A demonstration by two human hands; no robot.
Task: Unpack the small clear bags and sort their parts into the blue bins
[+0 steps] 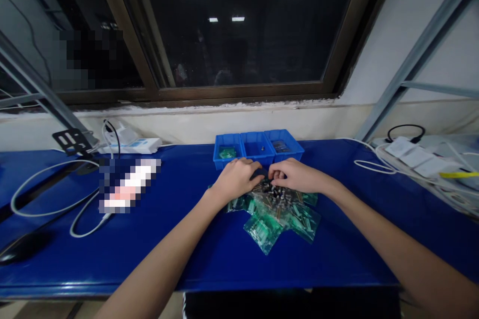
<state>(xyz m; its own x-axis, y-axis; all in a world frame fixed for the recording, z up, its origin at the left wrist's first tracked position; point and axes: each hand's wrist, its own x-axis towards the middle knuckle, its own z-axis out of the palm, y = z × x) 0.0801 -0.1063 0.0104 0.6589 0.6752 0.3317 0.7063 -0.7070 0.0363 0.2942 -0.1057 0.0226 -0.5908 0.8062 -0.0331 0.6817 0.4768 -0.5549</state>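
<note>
A heap of small metal parts (279,198), dark and silvery like screws, lies on clear bags in front of me. Around it spread several small green-tinted plastic bags (264,232) with slim pieces inside. My left hand (238,178) arches over the heap's left side, thumb and fingers apart; no held thing shows. My right hand (292,175) touches the heap's far right side with its fingers curled in. What its fingertips may grip is too small to make out. Just beyond both hands stands a row of three joined blue bins (258,159).
The left bin holds green bags (227,152); the right one holds slim pieces (281,146). White cables (84,232), a power strip (147,145) and a black mouse (22,249) lie on the left of the blue table (209,264). White adapters (415,157) and cables are at right.
</note>
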